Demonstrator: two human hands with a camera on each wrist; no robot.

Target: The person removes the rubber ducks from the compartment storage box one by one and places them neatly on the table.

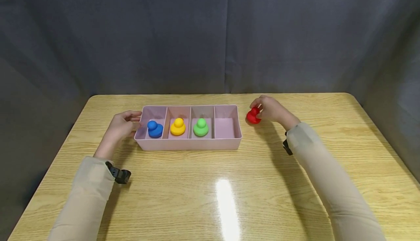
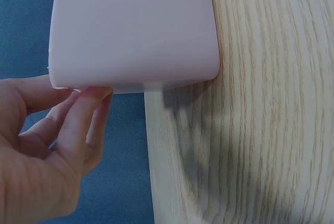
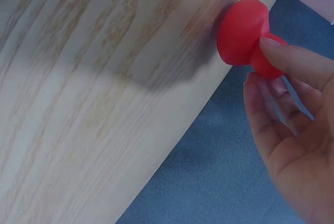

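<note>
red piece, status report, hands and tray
Right hand pinches red piece on table, right of tray. Left hand touches tray's left end. Rightmost compartment unobstructed.

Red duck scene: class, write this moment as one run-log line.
right hand: pinches red duck | left hand: touches tray end | fourth slot: free

Bright overhead glare on table [image 1: 226, 201], soft shadows
</note>
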